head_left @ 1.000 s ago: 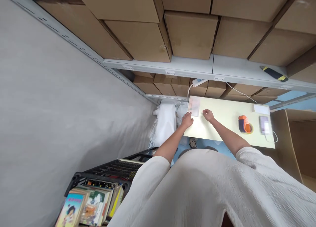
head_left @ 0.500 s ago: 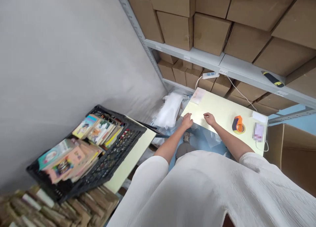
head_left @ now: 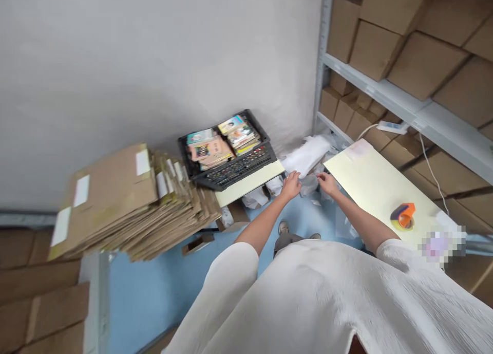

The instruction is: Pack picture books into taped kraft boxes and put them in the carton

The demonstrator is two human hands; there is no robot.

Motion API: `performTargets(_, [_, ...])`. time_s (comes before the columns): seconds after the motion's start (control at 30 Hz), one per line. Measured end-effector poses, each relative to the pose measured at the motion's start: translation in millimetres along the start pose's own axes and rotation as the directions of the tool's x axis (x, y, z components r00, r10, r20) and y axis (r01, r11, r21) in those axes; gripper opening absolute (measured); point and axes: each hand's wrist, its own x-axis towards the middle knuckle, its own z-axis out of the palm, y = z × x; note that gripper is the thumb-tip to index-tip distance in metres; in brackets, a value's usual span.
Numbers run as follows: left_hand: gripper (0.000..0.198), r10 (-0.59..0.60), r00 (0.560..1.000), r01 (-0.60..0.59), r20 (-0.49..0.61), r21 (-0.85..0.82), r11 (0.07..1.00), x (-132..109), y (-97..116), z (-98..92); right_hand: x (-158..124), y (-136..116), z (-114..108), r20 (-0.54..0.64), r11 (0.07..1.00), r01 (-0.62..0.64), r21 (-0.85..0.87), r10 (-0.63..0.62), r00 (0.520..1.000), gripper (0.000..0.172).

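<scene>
My left hand [head_left: 290, 184] and my right hand [head_left: 327, 182] hang side by side in the gap between two pale yellow tables, above a heap of white plastic wrapping [head_left: 306, 156]. The left hand's fingers are stretched out and it holds nothing I can see. The right hand's fingers are curled as in a pinch, just off the near corner of the right table [head_left: 370, 177]; what they hold, if anything, I cannot make out. A thin pinkish packet [head_left: 358, 148] lies at that table's far corner.
A black crate [head_left: 239, 171] of small books stands on the left table [head_left: 250, 183]. Flattened cardboard mailers [head_left: 127, 200] are stacked at the left. An orange tape dispenser [head_left: 402, 215] sits on the right table. Shelves with cardboard boxes [head_left: 404, 61] and a power strip [head_left: 389, 126] line the right.
The view has swung left, bringing the crate and cardboard stack into sight. Both hands have come off the right table and away from the pinkish packet, into the gap between the tables.
</scene>
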Motion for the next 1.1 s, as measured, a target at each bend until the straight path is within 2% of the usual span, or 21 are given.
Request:
performTargets(0.1, [0.058,-0.052,0.99,0.049,-0.133,-0.026,0.998,-29,-31,-39.0,7,-48,44,0.11,0.992,0.123,0.001,-0.122,0.986,0.024])
performTargets(0.17, [0.057,-0.072,0.968,0.061,-0.241,-0.051,0.997,-52,-55,-65.2,6,-81,77,0.176,0.978,0.207,0.013,-0.206,0.962,0.025])
performTargets(0.3, [0.053,-0.079,0.883,0.051,-0.462,-0.073,0.996,-108,-109,-120.5,-8,-145,153,0.264,0.919,0.39,0.054,-0.39,0.882,0.029])
performTargets(0.37, [0.052,-0.09,0.845,0.072,-0.527,-0.056,0.996,-141,-136,-149.5,-21,-178,193,0.307,0.882,0.467,0.057,-0.461,0.833,0.029])
performTargets(0.53, [0.049,-0.112,0.79,0.153,-0.602,0.018,0.988,-228,-199,-217.9,-65,-261,294,0.377,0.751,0.655,0.086,-0.633,0.676,0.03])
performTargets(0.7, [0.049,-0.133,0.741,0.226,-0.658,0.058,0.973,-302,-265,-270.1,-110,-338,380,0.403,0.516,0.853,0.082,-0.799,0.445,0.034])
performTargets(0.77, [0.051,-0.158,0.723,0.265,-0.673,0.059,0.962,-324,-290,-286.3,-125,-361,404,0.428,0.421,0.907,0.017,-0.822,0.374,0.039])
performTargets(0.9, [0.054,-0.202,0.715,0.315,-0.669,0.051,0.948,-355,-330,-307.9,-141,-389,431,0.532,0.266,0.956,-0.125,-0.796,0.291,0.054])
performTargets(1.0, [0.056,-0.213,0.72,0.313,-0.661,0.035,0.949,-368,-346,-313.4,-142,-399,439,0.598,0.15,0.977,-0.152,-0.773,0.212,0.057])
performTargets(1.1, [0.054,-0.199,0.73,0.297,-0.653,0.041,0.954,-374,-351,-313.9,-139,-408,441,0.642,0.068,0.986,-0.153,-0.752,0.151,0.054])
